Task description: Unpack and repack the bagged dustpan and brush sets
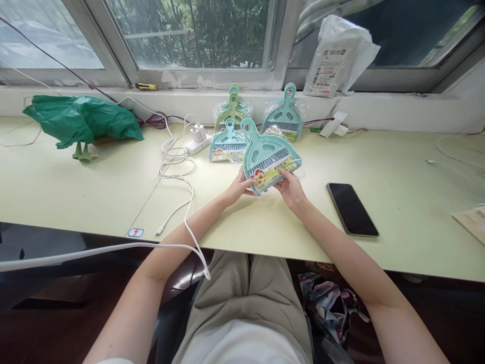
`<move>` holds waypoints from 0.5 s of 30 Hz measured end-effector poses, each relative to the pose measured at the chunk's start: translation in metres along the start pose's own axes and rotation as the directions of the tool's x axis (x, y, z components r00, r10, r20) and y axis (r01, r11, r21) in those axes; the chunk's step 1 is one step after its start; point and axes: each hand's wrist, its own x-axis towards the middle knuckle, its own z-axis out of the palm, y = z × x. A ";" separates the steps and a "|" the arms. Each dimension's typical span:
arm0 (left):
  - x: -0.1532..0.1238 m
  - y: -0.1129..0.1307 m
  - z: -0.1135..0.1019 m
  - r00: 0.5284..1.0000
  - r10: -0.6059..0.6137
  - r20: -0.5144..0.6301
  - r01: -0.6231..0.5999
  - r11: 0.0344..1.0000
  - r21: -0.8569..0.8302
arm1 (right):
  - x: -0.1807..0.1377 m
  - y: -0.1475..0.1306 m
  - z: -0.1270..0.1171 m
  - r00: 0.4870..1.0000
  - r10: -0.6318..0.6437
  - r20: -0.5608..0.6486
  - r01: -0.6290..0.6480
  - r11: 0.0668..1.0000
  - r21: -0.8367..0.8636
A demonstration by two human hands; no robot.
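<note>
Indoors, a pale table (pixel 409 187) beneath windows (pixel 197 35) bears packaged dustpans (pixel 283 115).

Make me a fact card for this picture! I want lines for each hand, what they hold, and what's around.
left hand: holding the lower left
right hand: holding the lower right
held: wrapped dustpan-and-brush set, light blue-green
behind it: more wrapped sets
on the right: black-screened phone
on the left: green plastic bag, white charger
</note>
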 end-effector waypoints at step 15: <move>0.001 -0.002 -0.001 1.000 -0.011 0.003 0.011 1.000 0.011 | 0.002 0.000 0.001 0.998 0.028 -0.054 -0.026 0.999 0.024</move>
